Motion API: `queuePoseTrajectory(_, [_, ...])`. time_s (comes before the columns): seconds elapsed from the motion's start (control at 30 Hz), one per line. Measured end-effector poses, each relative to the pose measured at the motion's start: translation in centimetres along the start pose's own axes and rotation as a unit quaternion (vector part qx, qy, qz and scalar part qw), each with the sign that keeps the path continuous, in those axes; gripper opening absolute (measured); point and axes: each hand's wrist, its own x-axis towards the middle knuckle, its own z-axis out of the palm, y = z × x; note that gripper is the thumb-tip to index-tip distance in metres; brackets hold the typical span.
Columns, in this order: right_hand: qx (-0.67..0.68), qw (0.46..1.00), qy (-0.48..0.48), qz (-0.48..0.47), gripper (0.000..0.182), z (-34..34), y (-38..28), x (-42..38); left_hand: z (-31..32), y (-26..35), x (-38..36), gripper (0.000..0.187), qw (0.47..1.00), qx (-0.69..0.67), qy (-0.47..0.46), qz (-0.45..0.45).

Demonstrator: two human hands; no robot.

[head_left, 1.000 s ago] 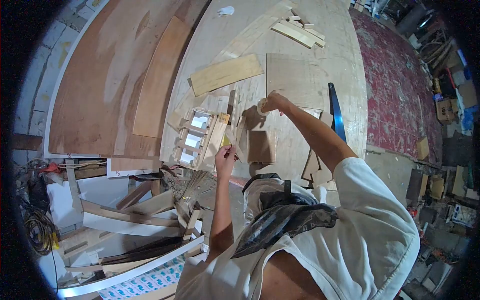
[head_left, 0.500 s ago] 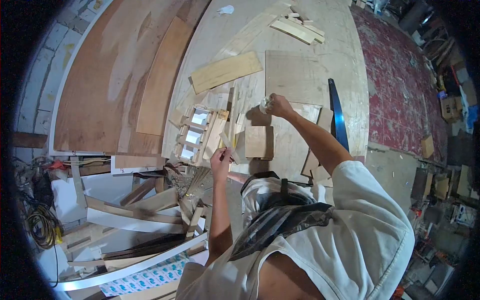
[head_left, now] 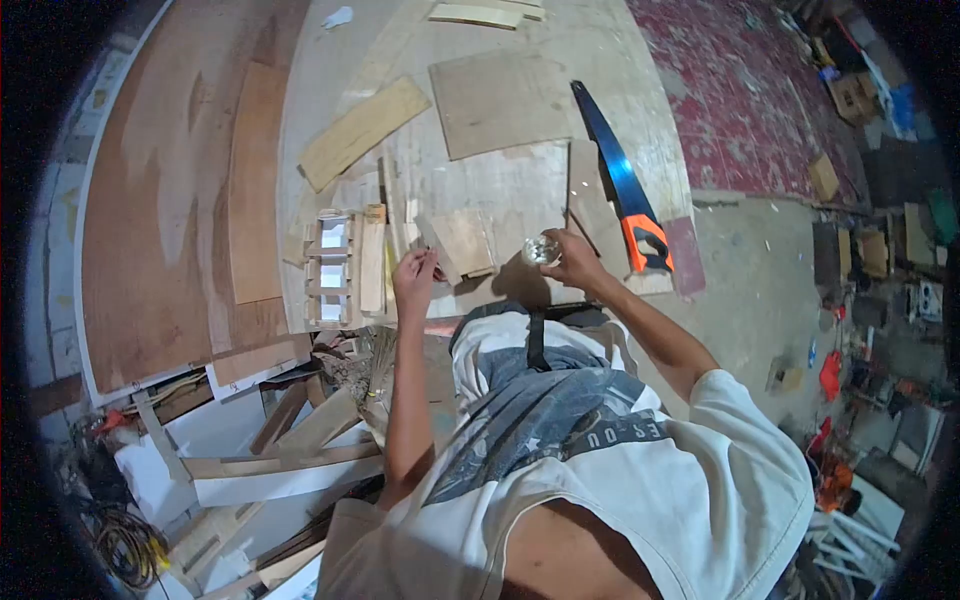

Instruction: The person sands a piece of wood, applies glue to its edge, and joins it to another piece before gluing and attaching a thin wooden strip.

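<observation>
Hands: right hand point(head_left: 578, 262) grips small clear jar point(head_left: 540, 250).

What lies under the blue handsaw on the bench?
The handsaw lies across a plywood sheet and a narrow offcut, all on the workbench. The surface directly beneath its orange handle is hidden.
</observation>
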Motion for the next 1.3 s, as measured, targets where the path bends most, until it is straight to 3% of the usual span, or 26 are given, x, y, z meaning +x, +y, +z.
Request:
queuePoseTrajectory(0.1, [-0.003, 0.997, -0.047, 0.068, 0.061, 2.5, 1.0, -2.6, 1.2, 0.8, 1.1, 0.021, 0.998, 0.003, -0.061, -0.017])
queuePoseTrajectory(0.17, [0.003, 0.998, 0.037, 0.054, 0.064, 3.8, 1.4, -3.6, 1.9, 1.5, 1.7, 0.021, 0.995, 0.029, -0.098, 0.006])
queuePoseTrajectory(0.33, [0.028, 0.987, 0.134, 0.079, 0.059, 3.4, -1.4, -5.4, 3.3, 2.7, 2.1, 0.018, 0.985, 0.043, -0.167, 0.030])
queuePoseTrajectory(0.4, [0.013, 0.964, 0.112, 0.242, 0.049, 2.5, -3.3, -5.9, 3.5, 2.3, 2.2, 0.019, 0.982, 0.045, -0.181, 0.034])
queuePoseTrajectory(0.43, [0.013, 0.961, 0.117, 0.248, 0.049, 2.0, -3.9, -5.9, 3.7, 2.2, 2.2, 0.020, 0.981, 0.042, -0.186, 0.038])
queuePoseTrajectory(0.5, [-0.008, 0.929, 0.050, 0.367, 0.047, 1.2, -4.3, -5.5, 3.8, 2.0, 1.9, 0.020, 0.979, 0.044, -0.195, 0.026])
queuePoseTrajectory(0.7, [-0.035, 0.915, 0.070, 0.395, 0.055, 2.3, -1.5, -3.4, 3.3, 1.9, 0.5, 0.019, 0.977, 0.041, -0.208, -0.021])
queuePoseTrajectory(0.83, [0.025, 0.908, -0.013, 0.418, 0.051, 0.9, -1.3, -2.1, 2.4, 1.1, 0.4, 0.018, 0.976, 0.026, -0.216, -0.019])
queuePoseTrajectory(0.97, [0.061, 0.903, -0.025, 0.424, 0.047, 0.3, -1.8, -1.3, 1.7, 0.5, 0.4, 0.017, 0.978, 0.021, -0.206, 0.001])
queuePoseTrajectory(1.17, [0.016, 0.919, -0.053, 0.389, 0.039, 1.0, -1.7, -0.3, 1.5, 0.8, 0.2, 0.019, 0.984, 0.013, -0.178, -0.016])
queuePoseTrajectory(1.3, [-0.082, 0.953, 0.009, 0.293, 0.039, 2.5, -2.1, -0.6, 2.0, 1.3, 0.3, 0.019, 0.983, 0.036, -0.181, 0.003])
